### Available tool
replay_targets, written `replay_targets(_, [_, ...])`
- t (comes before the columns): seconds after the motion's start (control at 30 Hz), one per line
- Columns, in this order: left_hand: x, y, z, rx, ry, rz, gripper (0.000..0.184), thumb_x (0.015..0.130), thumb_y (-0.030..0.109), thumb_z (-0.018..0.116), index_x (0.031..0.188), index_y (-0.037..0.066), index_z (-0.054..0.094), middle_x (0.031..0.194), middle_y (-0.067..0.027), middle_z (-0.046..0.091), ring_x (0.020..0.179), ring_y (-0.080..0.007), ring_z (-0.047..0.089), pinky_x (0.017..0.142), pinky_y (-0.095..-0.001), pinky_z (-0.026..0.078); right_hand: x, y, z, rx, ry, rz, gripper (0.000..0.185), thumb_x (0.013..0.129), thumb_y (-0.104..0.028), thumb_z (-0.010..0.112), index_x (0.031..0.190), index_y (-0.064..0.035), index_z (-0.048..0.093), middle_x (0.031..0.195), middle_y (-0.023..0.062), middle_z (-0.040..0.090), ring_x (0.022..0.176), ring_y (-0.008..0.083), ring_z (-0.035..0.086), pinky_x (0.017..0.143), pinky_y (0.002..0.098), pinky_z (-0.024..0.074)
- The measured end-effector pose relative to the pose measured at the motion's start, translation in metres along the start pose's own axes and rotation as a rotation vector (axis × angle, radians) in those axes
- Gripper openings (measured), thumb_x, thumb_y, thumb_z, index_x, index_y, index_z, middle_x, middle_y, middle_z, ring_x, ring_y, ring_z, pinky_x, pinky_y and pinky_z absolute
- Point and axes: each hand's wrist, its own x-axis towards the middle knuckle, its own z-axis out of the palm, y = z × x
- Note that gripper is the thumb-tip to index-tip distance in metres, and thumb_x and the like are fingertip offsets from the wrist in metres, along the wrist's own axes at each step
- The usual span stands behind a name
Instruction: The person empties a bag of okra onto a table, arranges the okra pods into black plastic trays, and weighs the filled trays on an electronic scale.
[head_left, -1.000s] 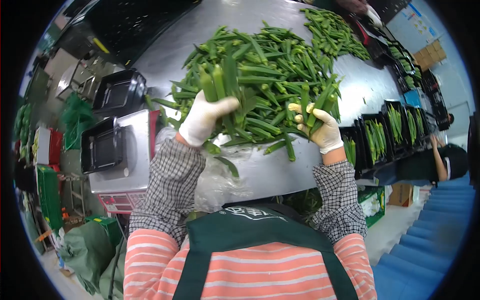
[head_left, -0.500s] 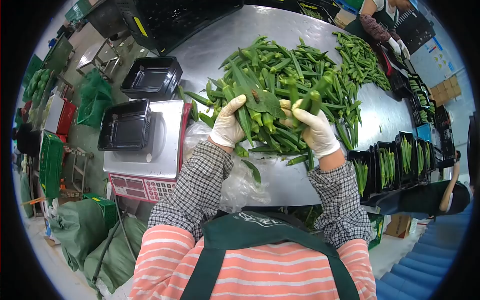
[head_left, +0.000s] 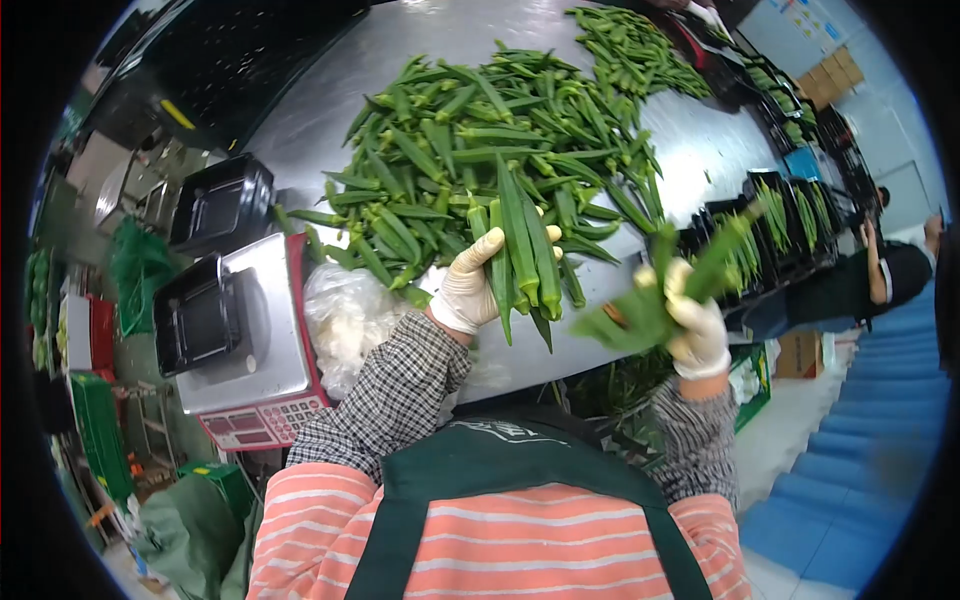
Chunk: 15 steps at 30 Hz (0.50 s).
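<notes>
My gloved left hand (head_left: 468,290) is closed round a small bunch of okra pods (head_left: 523,245), their stem ends toward me. Off to the right, past the table's near edge, my gloved right hand (head_left: 698,328) grips a broad green leaf (head_left: 637,322) with a brown spot. Okra pods (head_left: 722,258) also stick up from that hand, smeared by motion. Beyond my left hand a large okra pile (head_left: 430,165) is spread over the metal table (head_left: 300,130).
On the left, a scale (head_left: 265,345) carries a black tray (head_left: 197,315), beside a crumpled plastic bag (head_left: 345,315). Another black tray (head_left: 222,205) stands behind. Okra-filled trays (head_left: 790,225) line the right side, where a person in dark clothing (head_left: 850,285) stands. Greenery (head_left: 625,390) lies below the table edge.
My right hand has moved right and toward me, away from the pile, carrying the leaf and pods. My left hand has lifted its okra bunch clear of the leaf. The view has shifted.
</notes>
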Motion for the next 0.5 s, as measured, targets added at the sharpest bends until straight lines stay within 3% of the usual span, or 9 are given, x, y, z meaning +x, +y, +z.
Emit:
replay_targets(0.07, [0.006,-0.01,0.001,-0.011,-0.02,-0.033,0.068,0.08,0.029,0.067,0.133,0.001,0.035,0.123,-0.0227,0.05,0.112,-0.0341,0.052,0.095,-0.0442,0.045,-0.059,-0.018,-0.031,-0.154,0.022,-0.014,0.02,0.071,-0.008,0.065,0.086,-0.0045,0.053,0.102,0.0142,0.059,0.096,0.0229,0.055,0.088,0.0359,0.0413])
replay_targets(0.13, [0.009,-0.014,0.0,-0.026,-0.016,-0.069,0.067,0.079,0.028,0.068,0.133,0.003,0.036,0.122,-0.0201,0.051,0.108,-0.0326,0.054,0.093,-0.0443,0.046,-0.113,-0.036,-0.058,-0.581,0.273,0.15,0.018,0.072,-0.004,0.063,0.088,-0.0018,0.057,0.097,0.0113,0.061,0.092,0.02,0.057,0.084,0.0322,0.0433])
replay_targets(0.2, [0.009,-0.012,0.002,-0.018,-0.004,-0.081,0.067,0.078,0.027,0.067,0.133,0.004,0.037,0.121,-0.0184,0.052,0.105,-0.0315,0.055,0.091,-0.0437,0.047,-0.147,-0.04,-0.081,-0.791,0.594,0.297,0.022,0.072,-0.001,0.062,0.094,0.0009,0.06,0.093,0.008,0.063,0.086,0.0157,0.058,0.078,0.0265,0.0449])
replay_targets(0.27, [0.007,-0.001,0.012,0.034,-0.009,-0.016,0.063,0.077,0.025,0.067,0.13,0.005,0.04,0.116,-0.0163,0.055,0.1,-0.029,0.057,0.088,-0.043,0.048,-0.148,-0.041,-0.08,-0.694,0.596,0.226,0.028,0.074,0.001,0.06,0.102,0.002,0.06,0.092,0.0066,0.064,0.084,0.0128,0.058,0.074,0.0229,0.0452])
replay_targets(0.3, [0.003,0.009,0.018,0.074,-0.013,0.036,0.062,0.077,0.025,0.067,0.129,0.005,0.04,0.115,-0.016,0.056,0.1,-0.0285,0.058,0.087,-0.0429,0.048,-0.142,-0.04,-0.076,-0.776,0.618,0.217,0.018,0.073,-0.003,0.06,0.09,0.0037,0.058,0.101,0.013,0.061,0.091,0.0191,0.06,0.076,0.0303,0.0506])
replay_targets(0.37, [-0.016,0.04,0.036,0.182,0.016,0.196,0.059,0.076,0.027,0.067,0.124,0.003,0.043,0.111,-0.0158,0.058,0.097,-0.027,0.059,0.086,-0.042,0.049,-0.111,-0.029,-0.057,-0.642,0.52,0.156,0.016,0.073,-0.003,0.059,0.089,0.0008,0.056,0.106,0.0147,0.059,0.096,0.0233,0.06,0.08,0.0336,0.0513])
replay_targets(0.5, [-0.111,0.143,0.102,0.846,0.19,0.578,0.052,0.076,0.024,0.066,0.118,-0.001,0.048,0.108,-0.0162,0.059,0.092,-0.0252,0.06,0.082,-0.0379,0.051,-0.042,-0.002,-0.018,-0.627,0.158,0.212,0.015,0.072,0.001,0.055,0.086,-0.0023,0.054,0.111,0.0175,0.057,0.093,0.0242,0.061,0.079,0.0347,0.0513])
